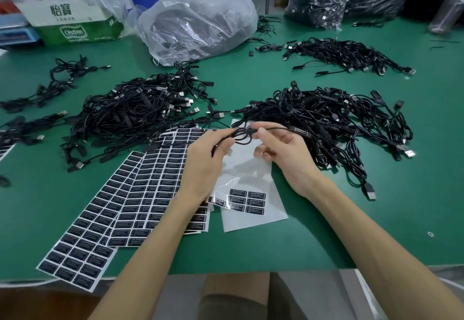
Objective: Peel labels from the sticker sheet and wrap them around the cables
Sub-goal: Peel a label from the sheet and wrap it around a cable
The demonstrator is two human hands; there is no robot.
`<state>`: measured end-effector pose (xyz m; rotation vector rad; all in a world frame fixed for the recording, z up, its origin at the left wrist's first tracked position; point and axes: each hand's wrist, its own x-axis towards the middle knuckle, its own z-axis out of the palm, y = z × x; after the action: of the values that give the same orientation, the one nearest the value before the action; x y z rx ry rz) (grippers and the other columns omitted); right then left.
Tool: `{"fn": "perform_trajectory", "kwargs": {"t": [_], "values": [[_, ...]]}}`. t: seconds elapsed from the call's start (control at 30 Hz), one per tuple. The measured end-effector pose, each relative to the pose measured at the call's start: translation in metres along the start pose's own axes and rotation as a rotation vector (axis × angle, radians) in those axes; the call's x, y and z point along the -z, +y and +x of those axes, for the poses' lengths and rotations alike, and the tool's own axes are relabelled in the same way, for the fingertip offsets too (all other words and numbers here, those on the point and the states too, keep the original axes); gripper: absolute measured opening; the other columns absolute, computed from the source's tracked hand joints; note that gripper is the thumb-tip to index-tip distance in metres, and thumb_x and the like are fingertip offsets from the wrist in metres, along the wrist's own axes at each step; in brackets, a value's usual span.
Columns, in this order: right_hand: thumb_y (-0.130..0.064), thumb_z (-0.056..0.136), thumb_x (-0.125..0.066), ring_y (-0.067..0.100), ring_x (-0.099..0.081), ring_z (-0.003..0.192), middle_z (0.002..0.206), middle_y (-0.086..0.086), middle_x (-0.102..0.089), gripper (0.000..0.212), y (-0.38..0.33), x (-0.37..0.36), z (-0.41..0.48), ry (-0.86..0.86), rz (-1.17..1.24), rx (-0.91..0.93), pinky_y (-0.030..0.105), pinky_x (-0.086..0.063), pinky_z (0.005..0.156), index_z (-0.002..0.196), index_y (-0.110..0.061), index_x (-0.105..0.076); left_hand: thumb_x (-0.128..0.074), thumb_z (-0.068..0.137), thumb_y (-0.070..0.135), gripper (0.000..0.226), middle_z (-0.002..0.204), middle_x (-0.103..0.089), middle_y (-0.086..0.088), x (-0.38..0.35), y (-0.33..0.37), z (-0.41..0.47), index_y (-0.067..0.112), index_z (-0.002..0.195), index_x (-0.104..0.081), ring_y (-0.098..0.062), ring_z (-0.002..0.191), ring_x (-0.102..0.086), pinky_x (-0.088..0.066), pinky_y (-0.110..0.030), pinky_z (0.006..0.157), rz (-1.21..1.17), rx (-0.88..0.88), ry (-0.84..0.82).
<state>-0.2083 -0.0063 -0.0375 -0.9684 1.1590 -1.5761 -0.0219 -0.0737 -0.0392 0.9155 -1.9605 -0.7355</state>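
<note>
Bright, even light from above; soft shadows fall just under each hand (206, 166) onto the glossy sheet (247, 169), which shows mild glare. Far beyond the hands, bags (200, 18) blur, and the surface (376, 219) edge bows with wide-angle distortion.

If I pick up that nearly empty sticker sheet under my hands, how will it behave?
The nearly empty sticker sheet looks thin and glossy, so it will probably flop and slide on the green table. With few labels left it is likely very light and easily disturbed.
</note>
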Motion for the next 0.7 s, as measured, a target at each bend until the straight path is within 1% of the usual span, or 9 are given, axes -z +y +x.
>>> {"fn": "perform_trajectory", "kwargs": {"t": [0.07,0.13,0.23,0.27,0.33,0.5,0.57,0.63,0.7], "values": [[-0.019,0.096,-0.072,0.011,-0.062,0.067,0.081,-0.005,-0.071,0.025,0.002,-0.001,-0.002,-0.021,-0.100,0.030,0.020,-0.045,0.061,0.120,-0.011,-0.073,-0.058,0.105,0.013,0.029,0.093,-0.065,-0.002,0.000,0.000,0.000,0.019,0.132,-0.069,-0.006,0.083,-0.057,-0.040,-0.012,0.076,0.042,-0.056,-0.051],[-0.013,0.094,-0.074,0.011,-0.063,0.065,0.075,-0.006,-0.069,0.025,0.003,-0.005,-0.003,-0.049,-0.187,0.039,0.022,-0.047,0.060,0.119,-0.010,-0.071,-0.053,0.106,0.007,0.032,0.095,-0.061,-0.004,-0.001,0.001,-0.001,0.013,0.135,-0.065,-0.007,0.086,-0.056,-0.040,-0.012,0.080,0.060,-0.105,-0.098],[-0.010,0.097,-0.071,0.012,-0.063,0.061,0.074,0.000,-0.072,0.011,0.004,-0.008,-0.002,-0.068,-0.261,0.032,0.022,-0.047,0.057,0.104,-0.003,-0.073,-0.051,0.105,0.004,0.030,0.105,-0.061,0.004,-0.003,0.001,-0.001,0.009,0.133,-0.061,0.001,0.094,-0.057,-0.041,-0.011,0.088,0.058,-0.108,-0.100],[-0.011,0.099,-0.068,0.013,-0.063,0.060,0.075,0.002,-0.073,0.013,0.005,-0.008,-0.003,-0.064,-0.268,0.028,0.022,-0.046,0.056,0.101,0.001,-0.073,-0.053,0.105,0.006,0.028,0.107,-0.062,0.006,-0.003,0.001,-0.001,0.011,0.131,-0.061,0.002,0.096,-0.058,-0.044,-0.015,0.091,0.044,-0.082,-0.089],[-0.013,0.102,-0.065,0.013,-0.064,0.060,0.076,0.004,-0.073,0.019,0.004,-0.007,-0.003,-0.060,-0.266,0.021,0.022,-0.045,0.056,0.098,0.004,-0.072,-0.058,0.104,0.011,0.021,0.104,-0.066,0.008,-0.004,-0.001,0.000,0.016,0.124,-0.062,-0.005,0.096,-0.062,-0.049,-0.023,0.090,0.000,-0.024,-0.070],[-0.013,0.102,-0.063,0.016,-0.062,0.059,0.076,0.007,-0.071,0.016,0.001,-0.007,-0.003,0.022,-0.136,0.038,0.025,-0.042,0.056,0.092,-0.009,-0.075,-0.065,0.101,0.031,0.011,0.093,-0.068,0.010,-0.006,-0.002,0.001,0.033,0.110,-0.060,-0.012,0.080,-0.064,-0.049,-0.023,0.070,-0.094,0.068,-0.040],[-0.012,0.101,-0.063,0.016,-0.059,0.057,0.076,0.008,-0.068,0.018,-0.001,-0.006,-0.002,0.093,-0.048,0.024,0.028,-0.040,0.058,0.090,-0.013,-0.077,-0.066,0.100,0.037,0.014,0.093,-0.068,0.009,-0.006,-0.002,0.002,0.032,0.110,-0.059,-0.013,0.080,-0.064,-0.049,-0.022,0.068,-0.086,0.103,-0.042],[-0.010,0.101,-0.063,0.016,-0.058,0.057,0.077,0.008,-0.068,0.014,-0.004,-0.003,0.000,0.162,0.079,-0.014,0.031,-0.042,0.063,0.093,-0.009,-0.074,-0.066,0.100,0.038,0.016,0.092,-0.069,0.008,-0.006,-0.002,0.002,0.029,0.112,-0.059,-0.011,0.081,-0.065,-0.052,-0.023,0.068,-0.082,0.130,-0.076],[-0.010,0.102,-0.061,0.019,-0.068,0.069,0.088,0.009,-0.075,0.012,-0.008,0.001,0.002,0.164,0.192,-0.042,0.032,-0.052,0.072,0.103,-0.006,-0.072,-0.066,0.101,0.033,0.011,0.089,-0.069,0.009,-0.006,-0.002,0.001,0.028,0.109,-0.061,-0.006,0.077,-0.062,-0.051,-0.020,0.068,-0.070,0.122,-0.099]]}}
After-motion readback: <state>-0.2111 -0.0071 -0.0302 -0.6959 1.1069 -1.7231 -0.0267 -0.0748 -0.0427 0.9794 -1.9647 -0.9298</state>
